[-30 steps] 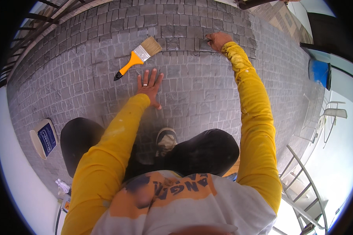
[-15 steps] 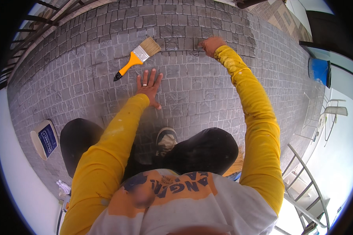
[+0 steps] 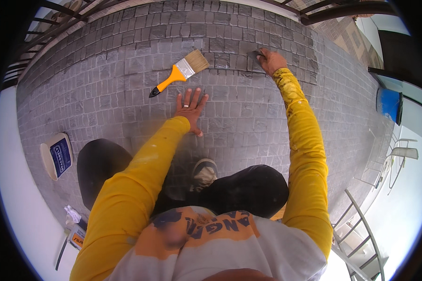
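Note:
My left hand (image 3: 190,112) lies flat on the grey stone-patterned floor (image 3: 239,126), fingers spread, with a ring on one finger. Just beyond its fingertips rests a wide paintbrush (image 3: 176,76) with a yellow handle, black tip and pale bristles; nothing grips it. Farther forward and to the right, my right hand (image 3: 272,62) is closed around a small flat dark scraper (image 3: 255,56). Its thin blade pokes out on the left, at the lower edge of a darker, wet-looking band of paving (image 3: 222,45). My fingers hide most of the tool.
A white tub (image 3: 56,155) with a blue label stands at left by the white wall. Dark railings (image 3: 347,10) line the far edge. A blue bucket (image 3: 389,107), a metal chair (image 3: 403,152) and a ladder (image 3: 363,234) are on the right. My shoe (image 3: 204,173) is below my left hand.
The whole view has shifted, so everything appears farther right. My right hand has turned a little, and the dark scraper now shows more plainly. The left hand and paintbrush keep their places on the floor.

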`<state>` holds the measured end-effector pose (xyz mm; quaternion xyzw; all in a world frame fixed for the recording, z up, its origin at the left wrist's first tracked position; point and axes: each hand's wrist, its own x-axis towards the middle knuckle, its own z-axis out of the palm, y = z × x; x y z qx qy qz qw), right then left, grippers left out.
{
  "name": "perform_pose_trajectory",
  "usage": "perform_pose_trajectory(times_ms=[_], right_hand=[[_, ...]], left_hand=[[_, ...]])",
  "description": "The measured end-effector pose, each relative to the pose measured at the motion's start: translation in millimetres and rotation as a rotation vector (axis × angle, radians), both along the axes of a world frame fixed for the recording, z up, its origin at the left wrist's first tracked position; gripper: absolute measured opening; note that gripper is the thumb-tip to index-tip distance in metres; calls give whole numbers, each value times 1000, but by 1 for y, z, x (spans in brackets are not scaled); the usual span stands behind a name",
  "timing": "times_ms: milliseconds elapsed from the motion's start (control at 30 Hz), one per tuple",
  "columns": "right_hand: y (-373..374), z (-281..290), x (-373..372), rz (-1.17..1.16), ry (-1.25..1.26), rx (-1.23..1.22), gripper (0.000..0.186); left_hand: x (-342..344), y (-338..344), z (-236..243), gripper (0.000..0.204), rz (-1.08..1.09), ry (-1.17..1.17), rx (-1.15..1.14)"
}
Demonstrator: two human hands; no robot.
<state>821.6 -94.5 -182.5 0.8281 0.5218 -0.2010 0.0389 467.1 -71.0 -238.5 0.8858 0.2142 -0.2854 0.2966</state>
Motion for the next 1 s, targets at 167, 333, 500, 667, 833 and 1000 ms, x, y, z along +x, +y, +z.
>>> perform_pose_trajectory(times_ms=[167,333,500,667,833,1000], right_hand=[[15,-4,13,-29,-100,24,35],[22,-9,26,3,-77,63,35],[38,-14,4,106,-93,2,34],[53,-2,-2,211,-137,-135,34],[55,4,7,156,-159,-55,33],[56,-2,-9,425,-261,-75,35]], left_hand=[[2,1,1,146,6,3,-17],[3,2,5,145,-3,27,-17],[3,2,6,146,-34,45,-12],[3,2,5,146,-36,51,-17],[4,2,5,146,-32,60,-18],[4,2,4,146,-37,60,-13]])
